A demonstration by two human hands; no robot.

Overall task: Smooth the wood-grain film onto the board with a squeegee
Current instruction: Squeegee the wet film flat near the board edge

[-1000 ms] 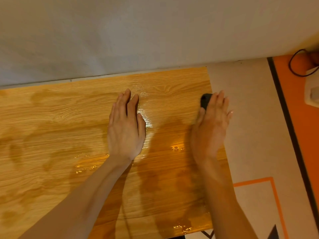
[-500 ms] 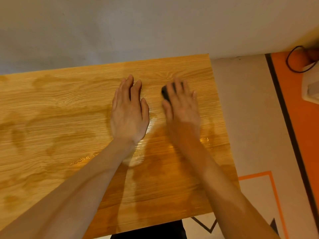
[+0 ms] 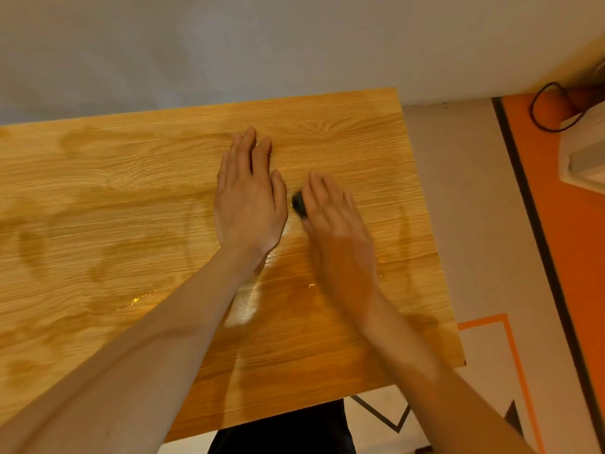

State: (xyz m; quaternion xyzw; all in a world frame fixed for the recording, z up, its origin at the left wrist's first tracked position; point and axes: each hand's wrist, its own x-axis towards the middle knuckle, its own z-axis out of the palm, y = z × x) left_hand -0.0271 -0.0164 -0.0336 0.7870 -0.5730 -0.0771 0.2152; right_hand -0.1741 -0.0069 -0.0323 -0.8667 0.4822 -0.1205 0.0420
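My left hand [image 3: 250, 204] lies flat, fingers straight, pressing the wood-grain film [image 3: 137, 204] onto the board [image 3: 422, 322], toward its far right corner. Just beside it, my right hand [image 3: 337, 221] covers the small dark squeegee [image 3: 298, 203], fingers laid over it; only its left end shows, so I cannot tell how firmly I grasp it. The film looks thin, glossy and slick, probably wet in patches, so it may slide or crease. I judge the squeegee light and stiff, best held across its back.
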